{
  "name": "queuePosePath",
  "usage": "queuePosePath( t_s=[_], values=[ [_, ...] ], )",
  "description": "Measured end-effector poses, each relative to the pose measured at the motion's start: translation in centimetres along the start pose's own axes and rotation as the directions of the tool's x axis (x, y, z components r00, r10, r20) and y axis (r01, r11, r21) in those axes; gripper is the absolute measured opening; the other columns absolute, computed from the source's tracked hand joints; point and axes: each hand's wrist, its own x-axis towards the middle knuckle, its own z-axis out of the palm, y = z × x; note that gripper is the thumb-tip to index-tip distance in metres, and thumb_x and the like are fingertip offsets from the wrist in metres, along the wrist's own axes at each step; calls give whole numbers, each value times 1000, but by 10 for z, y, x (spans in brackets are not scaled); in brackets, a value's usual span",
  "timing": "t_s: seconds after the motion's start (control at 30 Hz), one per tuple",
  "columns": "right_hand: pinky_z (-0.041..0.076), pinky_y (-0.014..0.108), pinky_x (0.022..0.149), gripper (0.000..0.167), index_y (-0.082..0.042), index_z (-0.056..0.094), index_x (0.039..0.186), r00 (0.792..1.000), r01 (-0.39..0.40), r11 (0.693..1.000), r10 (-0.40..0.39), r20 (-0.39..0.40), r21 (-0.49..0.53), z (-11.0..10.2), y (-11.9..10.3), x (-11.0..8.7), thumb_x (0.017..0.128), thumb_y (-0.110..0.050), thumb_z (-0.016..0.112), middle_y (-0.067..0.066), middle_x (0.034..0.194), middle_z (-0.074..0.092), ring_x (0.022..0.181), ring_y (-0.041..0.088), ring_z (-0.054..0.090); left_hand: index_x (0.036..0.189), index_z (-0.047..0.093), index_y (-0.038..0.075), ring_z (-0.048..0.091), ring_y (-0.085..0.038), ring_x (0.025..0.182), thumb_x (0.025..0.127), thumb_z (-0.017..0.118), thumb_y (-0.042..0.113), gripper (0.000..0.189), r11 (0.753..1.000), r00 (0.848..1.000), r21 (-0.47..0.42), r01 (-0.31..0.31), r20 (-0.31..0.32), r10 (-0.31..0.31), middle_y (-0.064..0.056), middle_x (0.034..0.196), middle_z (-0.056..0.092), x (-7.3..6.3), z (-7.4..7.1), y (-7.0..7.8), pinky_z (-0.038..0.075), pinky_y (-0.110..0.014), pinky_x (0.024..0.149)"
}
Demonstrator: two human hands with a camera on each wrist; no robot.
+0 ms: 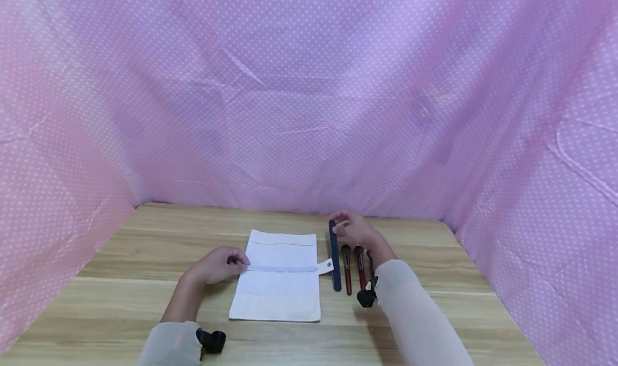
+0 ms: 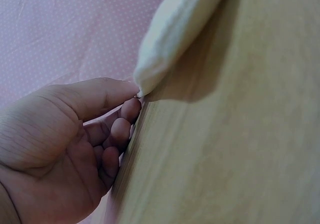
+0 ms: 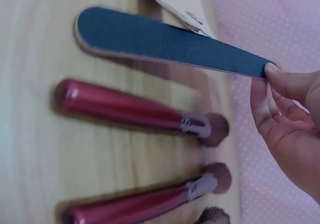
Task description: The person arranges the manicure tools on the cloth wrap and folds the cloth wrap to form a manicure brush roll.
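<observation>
A white fabric roll-up pouch (image 1: 277, 296) lies unfolded on the table, with a band across its middle and a snap tab (image 1: 325, 266) on its right side. My left hand (image 1: 221, 264) pinches the pouch's left edge near that band; the left wrist view shows thumb and forefinger at the cloth's corner. My right hand (image 1: 356, 230) pinches the far end of a dark nail file (image 3: 165, 41) between thumb and fingers. The file slants just right of the pouch and overlaps the tab in the head view.
Right of the file, makeup brushes with red handles lie side by side: one brush (image 3: 120, 106), a second brush (image 3: 135, 206) and a third brush (image 1: 370, 261) partly behind the right wrist. Pink dotted cloth (image 1: 309, 114) hangs around the wooden table (image 1: 120, 280).
</observation>
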Motion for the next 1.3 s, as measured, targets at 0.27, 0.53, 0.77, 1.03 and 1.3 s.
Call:
queuePosePath(
  t_s=[0.27,0.53,0.77,1.03,1.3],
  values=[
    [55,42,95,31,4,59,130,996,23,993,-14,-84,114,-7,-23,1,99,5,58,18,118,60,103,26,65,98,72,5,51,-19,82,96,68,7,5,1000,1000,0,11,-15,-11,-2,88,65,-1,2,5,44,-28,71],
    [56,44,93,31,6,61,129,969,174,980,-154,-193,95,-10,-57,5,98,6,61,19,114,64,100,26,68,98,72,5,51,-19,83,98,66,5,6,1000,999,-6,20,-26,-20,-2,88,64,-2,4,2,44,-28,72],
    [56,36,91,31,5,63,127,934,267,955,-224,-277,126,5,-89,10,96,6,64,16,111,68,95,25,71,98,71,5,53,-18,86,100,63,7,9,998,998,-25,61,-26,-62,-2,91,64,-4,4,3,46,-31,76],
    [56,29,79,31,5,63,126,925,333,930,-292,-242,153,46,-101,24,95,8,63,24,108,67,92,29,71,98,69,4,53,-20,87,101,59,6,11,994,994,-44,104,-17,-105,-4,92,63,-3,6,3,46,-36,78],
    [59,36,79,28,3,66,122,928,334,936,-305,-213,115,83,-106,34,95,10,63,21,102,69,94,38,69,98,68,4,53,-21,89,101,58,5,11,991,992,-51,125,-24,-126,-4,92,62,-2,8,4,45,-36,80]
  ],
)
